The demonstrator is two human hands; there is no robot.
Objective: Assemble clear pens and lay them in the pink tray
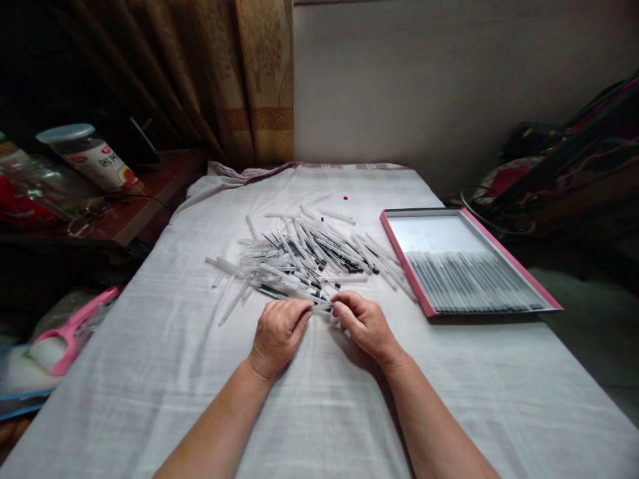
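Observation:
Both hands meet at the near edge of a loose pile of pen parts (294, 249), made up of frosted clear tubes, thin dark refills and small black pieces. My left hand (280, 332) is closed, thumb and fingers pinching one end of a slim clear pen (322, 307). At its other end the fingertips of my right hand (364, 324) are pinched together. Fingers partly cover the pen, so its full length is hidden. On the right lies a shallow pink-edged box (418, 286), with a row of clear, dark-cored pens (464, 283) side by side in its near half.
A white cloth (150, 372) covers the table. One small red piece (345, 197) lies behind the pile. To the left, a lidded jar (94, 159) stands on a brown side table (144, 216), and a pink-handled item (74, 329) sits lower down. A wall (369, 86) rises behind.

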